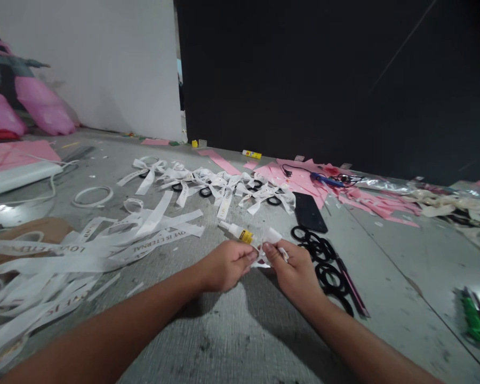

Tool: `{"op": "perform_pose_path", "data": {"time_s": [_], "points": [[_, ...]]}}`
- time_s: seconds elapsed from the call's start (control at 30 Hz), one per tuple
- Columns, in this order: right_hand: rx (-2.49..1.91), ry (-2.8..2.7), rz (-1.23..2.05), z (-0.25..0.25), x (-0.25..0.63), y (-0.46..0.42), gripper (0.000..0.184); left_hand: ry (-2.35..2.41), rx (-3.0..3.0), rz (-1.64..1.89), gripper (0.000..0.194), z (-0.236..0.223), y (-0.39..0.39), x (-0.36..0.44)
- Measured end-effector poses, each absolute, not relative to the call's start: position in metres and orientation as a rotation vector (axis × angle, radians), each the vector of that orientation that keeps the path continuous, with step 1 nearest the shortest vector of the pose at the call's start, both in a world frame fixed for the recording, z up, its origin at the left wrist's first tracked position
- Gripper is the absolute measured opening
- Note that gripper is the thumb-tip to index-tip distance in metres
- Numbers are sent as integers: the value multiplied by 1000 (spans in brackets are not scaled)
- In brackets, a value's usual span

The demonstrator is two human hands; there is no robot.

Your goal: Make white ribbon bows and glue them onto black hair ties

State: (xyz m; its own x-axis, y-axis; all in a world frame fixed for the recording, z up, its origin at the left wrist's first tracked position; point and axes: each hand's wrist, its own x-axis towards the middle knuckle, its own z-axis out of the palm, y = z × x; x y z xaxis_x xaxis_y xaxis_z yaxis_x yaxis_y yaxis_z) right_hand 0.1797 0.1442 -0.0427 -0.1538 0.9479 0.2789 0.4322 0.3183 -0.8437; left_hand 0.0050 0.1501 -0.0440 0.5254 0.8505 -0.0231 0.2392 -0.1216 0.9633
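Note:
My left hand [227, 264] and my right hand [290, 269] meet low over the grey floor, both pinched on a small folded piece of white ribbon [269, 246] held between them. Just beyond my left fingers lies a small glue tube [237, 231] with a yellow label and white nozzle. A cluster of black hair rings [324, 261] lies right of my right hand.
Finished white ribbon bows [220, 186] lie in a row farther out. Long printed white ribbon strips [76, 250] spread at left. A black phone [309, 212], pink paper scraps [344, 194], a tape ring [92, 196] and a green tool [477, 320] lie around.

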Motion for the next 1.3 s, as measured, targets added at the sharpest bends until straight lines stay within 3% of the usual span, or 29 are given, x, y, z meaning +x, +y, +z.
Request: {"op": "perform_pose_path", "data": {"time_s": [0.13, 0.3, 0.43, 0.7, 0.93, 1.3], "points": [[-1238, -1725, 952, -41, 182, 146, 37, 903, 1713, 702, 31, -41, 150, 3], [-1226, -1636, 951, -41, 182, 147, 27, 955, 1691, 785, 31, -40, 146, 5], [-1164, -1523, 1110, -45, 178, 144, 34, 977, 1577, 982, 32, -43, 148, 9], [-1143, -1770, 752, -46, 179, 146, 17, 1065, 1324, 1169, 26, -47, 155, 12], [-1240, -1785, 765, -43, 179, 145, 19, 1041, 1290, 1134, 20, -46, 155, 11], [-1121, -1850, 726, -38, 181, 140, 11, 991, 1110, 1172, 32, -51, 158, 10]]}}
